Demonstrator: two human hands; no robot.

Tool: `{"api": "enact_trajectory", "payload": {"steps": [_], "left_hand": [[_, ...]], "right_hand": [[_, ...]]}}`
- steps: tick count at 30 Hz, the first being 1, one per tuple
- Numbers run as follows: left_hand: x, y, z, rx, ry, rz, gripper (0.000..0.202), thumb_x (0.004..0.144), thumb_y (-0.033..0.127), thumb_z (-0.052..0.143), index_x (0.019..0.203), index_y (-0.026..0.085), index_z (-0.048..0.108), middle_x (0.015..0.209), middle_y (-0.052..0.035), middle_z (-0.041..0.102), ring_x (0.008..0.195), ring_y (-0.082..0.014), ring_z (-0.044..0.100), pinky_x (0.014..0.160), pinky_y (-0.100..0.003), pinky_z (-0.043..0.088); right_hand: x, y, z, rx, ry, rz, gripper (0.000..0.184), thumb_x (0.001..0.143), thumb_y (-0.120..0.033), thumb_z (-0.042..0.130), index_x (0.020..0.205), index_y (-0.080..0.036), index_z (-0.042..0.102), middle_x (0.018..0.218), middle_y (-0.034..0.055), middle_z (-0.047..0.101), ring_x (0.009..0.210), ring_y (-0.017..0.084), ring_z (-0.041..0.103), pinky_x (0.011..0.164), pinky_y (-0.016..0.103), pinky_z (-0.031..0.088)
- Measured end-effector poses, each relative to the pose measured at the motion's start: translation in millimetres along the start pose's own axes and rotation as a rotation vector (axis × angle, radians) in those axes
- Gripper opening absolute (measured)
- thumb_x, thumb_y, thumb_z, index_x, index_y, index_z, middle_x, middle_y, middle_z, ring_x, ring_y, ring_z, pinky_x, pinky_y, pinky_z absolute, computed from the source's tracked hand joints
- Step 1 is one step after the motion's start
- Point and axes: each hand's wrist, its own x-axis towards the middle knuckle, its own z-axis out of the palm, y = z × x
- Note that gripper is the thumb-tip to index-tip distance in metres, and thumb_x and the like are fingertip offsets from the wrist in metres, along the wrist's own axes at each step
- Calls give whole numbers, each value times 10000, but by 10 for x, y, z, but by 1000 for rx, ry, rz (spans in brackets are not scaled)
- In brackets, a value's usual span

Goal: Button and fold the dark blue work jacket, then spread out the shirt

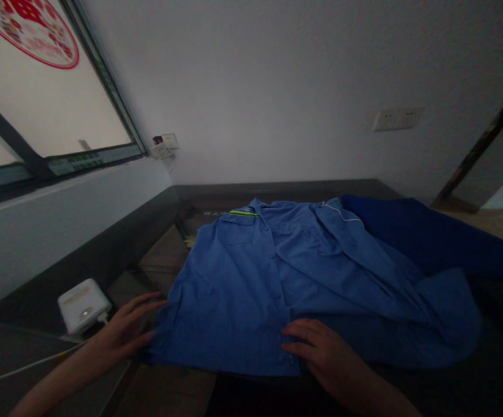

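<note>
A blue long-sleeved work shirt [234, 289] lies spread on the dark table, its buttoned placket running down the middle. It has a flapped chest pocket, a yellow-green stripe and white piping at the shoulder. At the shirt's lower left edge is my left hand [127, 330], fingers stretched and thumb apart, the tips touching the cloth. My right hand [321, 353] rests over the placket near the bottom hem, fingers extended onto the fabric; a ring shows on one finger. The cloth beside my left fingertips is slightly blurred.
A darker blue garment [408, 231] lies at the right, partly under the shirt's sleeve. A white box-shaped device [84, 305] with a cable stands left of my left hand. The table [277, 188] meets the wall behind; a window [51, 87] is at the left.
</note>
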Motion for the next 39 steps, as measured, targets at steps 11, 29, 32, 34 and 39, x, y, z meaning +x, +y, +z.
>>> {"api": "enact_trajectory", "payload": {"steps": [11, 29, 32, 34, 39], "left_hand": [[1359, 1295, 128, -272, -260, 355, 348, 916, 319, 445, 1248, 273, 537, 1315, -49, 527, 1227, -197, 470, 1062, -387, 352], [1394, 1536, 974, 0, -314, 644, 572, 925, 455, 393, 1452, 348, 199, 1541, -30, 175, 1409, -265, 149, 1125, -526, 127], [1344, 1569, 988, 10, -307, 654, 573, 925, 450, 396, 1451, 363, 188, 1543, -14, 162, 1410, -257, 150, 1129, -517, 124], [1301, 1598, 989, 8, -307, 658, 582, 924, 448, 400, 1453, 366, 174, 1545, -8, 152, 1411, -256, 146, 1131, -515, 126], [1193, 1684, 977, -10, -325, 644, 605, 919, 433, 419, 1459, 356, 158, 1546, -22, 144, 1413, -269, 127, 1127, -536, 124]], "right_hand": [[344, 287, -356, -106, 64, 146, 325, 894, -247, 508, 1204, -214, 601, 1299, 106, 551, 1214, 244, 484, 1016, 450, 405], [162, 642, -33, -196, -94, 241, 601, 912, -570, 340, 1447, -311, 251, 1529, 66, 202, 1405, 264, 139, 1110, 558, 130], [84, 613, 7, -203, -85, 244, 600, 911, -566, 341, 1450, -330, 225, 1534, 45, 183, 1406, 265, 134, 1113, 554, 127], [34, 594, 28, -204, -81, 249, 602, 910, -569, 340, 1451, -337, 213, 1534, 38, 174, 1407, 268, 131, 1110, 557, 136], [-64, 525, 48, -185, -97, 265, 602, 912, -569, 333, 1453, -358, 177, 1535, 25, 163, 1408, 267, 122, 1108, 572, 138]]}}
